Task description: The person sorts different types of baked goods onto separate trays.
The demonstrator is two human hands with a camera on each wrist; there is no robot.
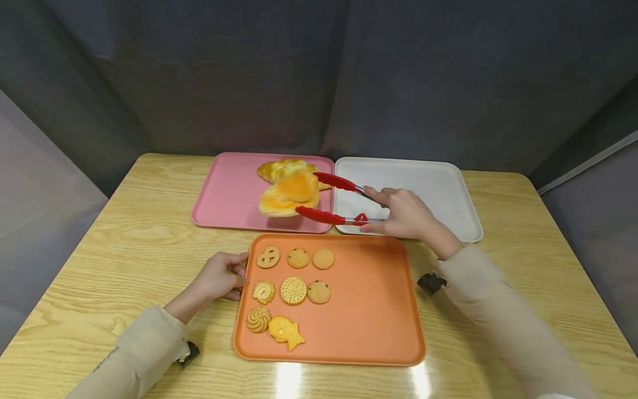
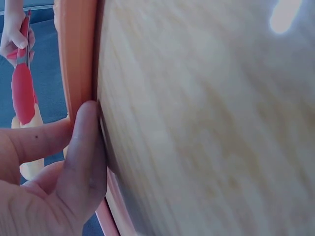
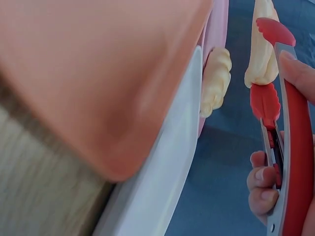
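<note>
My right hand (image 1: 406, 213) grips a pair of metal tongs with red tips (image 1: 319, 215). Between those tips a golden bread roll (image 1: 290, 194) is held above the pink tray (image 1: 224, 191); the right wrist view shows the roll (image 3: 262, 49) raised off the tray. A braided bread (image 1: 283, 167) lies on the pink tray, partly hidden behind the roll. At the left edge of the orange tray (image 1: 369, 299), my left hand (image 1: 216, 277) holds the rim with thumb and fingers, seen close up in the left wrist view (image 2: 74, 167).
Several cookies sit in rows on the orange tray's left half, among them a pretzel-shaped cookie (image 1: 268, 257) and a fish-shaped cookie (image 1: 286, 331). A white tray (image 1: 423, 188) stands beside the pink one on the wooden table (image 1: 124, 238). Dark curtains (image 1: 249, 77) hang behind.
</note>
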